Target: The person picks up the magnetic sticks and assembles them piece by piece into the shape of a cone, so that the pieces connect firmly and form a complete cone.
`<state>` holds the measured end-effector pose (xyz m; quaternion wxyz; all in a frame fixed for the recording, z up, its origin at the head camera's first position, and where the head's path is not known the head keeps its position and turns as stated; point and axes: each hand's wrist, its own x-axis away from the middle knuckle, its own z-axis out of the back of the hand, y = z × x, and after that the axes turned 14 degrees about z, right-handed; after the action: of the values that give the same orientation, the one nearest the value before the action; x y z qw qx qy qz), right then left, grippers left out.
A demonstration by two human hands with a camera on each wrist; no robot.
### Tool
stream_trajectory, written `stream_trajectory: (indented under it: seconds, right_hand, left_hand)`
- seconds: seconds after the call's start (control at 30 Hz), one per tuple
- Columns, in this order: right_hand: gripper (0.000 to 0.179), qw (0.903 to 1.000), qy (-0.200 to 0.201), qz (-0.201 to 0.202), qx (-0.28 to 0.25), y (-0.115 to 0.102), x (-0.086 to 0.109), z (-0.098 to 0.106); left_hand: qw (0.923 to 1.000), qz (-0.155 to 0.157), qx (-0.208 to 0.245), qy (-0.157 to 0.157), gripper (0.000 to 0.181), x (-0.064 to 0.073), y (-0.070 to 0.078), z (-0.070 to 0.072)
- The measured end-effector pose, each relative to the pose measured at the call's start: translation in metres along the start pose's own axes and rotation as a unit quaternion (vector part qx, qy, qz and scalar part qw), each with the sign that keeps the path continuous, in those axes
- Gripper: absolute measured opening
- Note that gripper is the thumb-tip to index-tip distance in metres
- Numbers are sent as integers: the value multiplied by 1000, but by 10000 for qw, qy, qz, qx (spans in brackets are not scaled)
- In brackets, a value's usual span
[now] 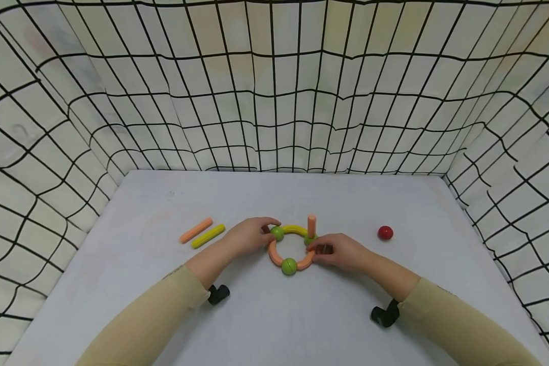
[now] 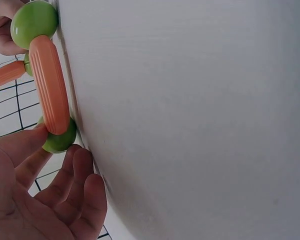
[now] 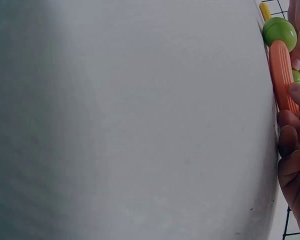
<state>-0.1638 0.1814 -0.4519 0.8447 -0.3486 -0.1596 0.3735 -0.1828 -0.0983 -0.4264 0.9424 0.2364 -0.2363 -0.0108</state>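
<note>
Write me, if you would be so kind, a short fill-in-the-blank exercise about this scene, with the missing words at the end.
1. The ring on the table has exactly ____ green balls.
2. The colour of the upright stick on the ring is ____.
3. Of the two loose sticks, one is orange and the other is ____.
4. The colour of the loose ball is ____.

Missing words: three; orange; yellow; red.

Glossy plastic green ball (image 2: 64, 140), ribbed plastic orange arc (image 3: 281, 72), matt tabletop (image 1: 265, 325), cloth sleeve (image 1: 142, 320)
</note>
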Motion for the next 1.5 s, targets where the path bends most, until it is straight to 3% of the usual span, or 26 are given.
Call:
stream_trajectory:
  seconds: [0.37,0.8,1.07,1.33,1.5]
  right_hand:
    - [26,10000,38,-36,-42,-8,0,-8]
    - [23,9997,226,35,44,-7,1,-12]
    - [24,9997,255,-10,-13,-9,2,-11]
    - [22,9997,251,60,51,-8,4,-11]
    - [22,9996,250,119,38,-6,5,-10]
  left_hand:
    - [9999,109,47,66,40,-6,2,2]
    - [9995,111,241,175,40,-3,0,-2]
    - [9985,139,204,482,37,6,-14,2]
    - [9969,170,321,698,35,18,-35,15]
    - [9955,377,406,770,36,27,-51,24]
